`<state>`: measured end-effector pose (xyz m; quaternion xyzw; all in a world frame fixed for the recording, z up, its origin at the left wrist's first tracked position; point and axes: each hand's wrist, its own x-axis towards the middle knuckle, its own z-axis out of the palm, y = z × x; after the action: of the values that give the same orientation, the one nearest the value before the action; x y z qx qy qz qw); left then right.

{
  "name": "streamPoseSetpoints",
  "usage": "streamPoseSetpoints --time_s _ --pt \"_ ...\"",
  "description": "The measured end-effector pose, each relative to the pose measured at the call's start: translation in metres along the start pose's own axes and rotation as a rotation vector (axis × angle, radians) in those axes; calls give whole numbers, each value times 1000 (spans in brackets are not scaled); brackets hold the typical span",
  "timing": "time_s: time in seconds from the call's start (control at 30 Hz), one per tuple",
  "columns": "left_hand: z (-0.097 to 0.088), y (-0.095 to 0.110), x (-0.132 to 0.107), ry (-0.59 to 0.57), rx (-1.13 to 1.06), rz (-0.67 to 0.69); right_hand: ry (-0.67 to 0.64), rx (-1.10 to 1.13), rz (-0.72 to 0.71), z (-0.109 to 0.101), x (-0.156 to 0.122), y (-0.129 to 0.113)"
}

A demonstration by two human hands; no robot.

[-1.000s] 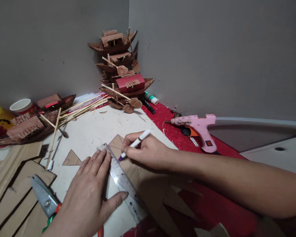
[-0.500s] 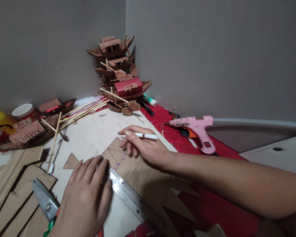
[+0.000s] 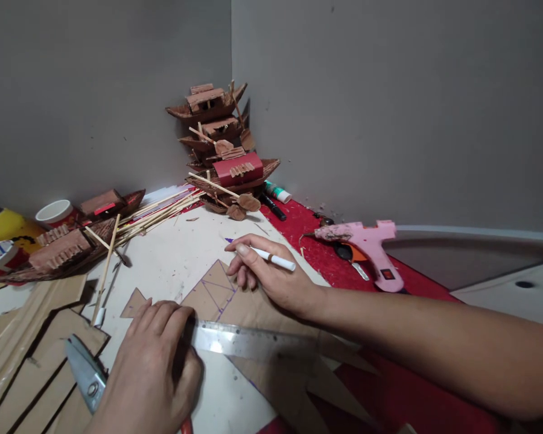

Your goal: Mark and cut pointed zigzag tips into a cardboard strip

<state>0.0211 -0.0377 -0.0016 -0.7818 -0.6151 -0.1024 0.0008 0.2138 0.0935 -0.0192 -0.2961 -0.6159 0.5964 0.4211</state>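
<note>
My right hand (image 3: 265,265) pinches a white marker (image 3: 278,260), its purple tip pointing left just above the cardboard sheet (image 3: 244,304). Purple lines forming triangles are drawn near that sheet's upper corner. The fingers of my left hand (image 3: 154,355) are closed around the left end of a clear ruler (image 3: 235,339), which lies across the cardboard and the white board (image 3: 217,410). A small cut cardboard triangle (image 3: 134,302) lies beyond my left fingers. Scissors (image 3: 85,371) rest beside my left wrist, their handles mostly hidden.
A pink glue gun (image 3: 366,241) lies on the red surface at right. Model boats (image 3: 239,169) are stacked in the corner, with thin sticks (image 3: 163,211) beside them. Cardboard strips (image 3: 31,355) and a paper cup (image 3: 57,212) are at left.
The ruler has swung from a diagonal along the cardboard's edge to nearly level across it. My right hand has lifted the marker tip off the cardboard's corner. The view has tilted up slightly.
</note>
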Motion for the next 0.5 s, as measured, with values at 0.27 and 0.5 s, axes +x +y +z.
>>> streamPoseSetpoints --time_s 0.27,0.5 --pt "-14 16 0 -178 -141 -110 5 -37 3 -3 3 0" --pt "-31 21 -4 -374 -420 -170 -1 -29 -5 -16 19 -11"
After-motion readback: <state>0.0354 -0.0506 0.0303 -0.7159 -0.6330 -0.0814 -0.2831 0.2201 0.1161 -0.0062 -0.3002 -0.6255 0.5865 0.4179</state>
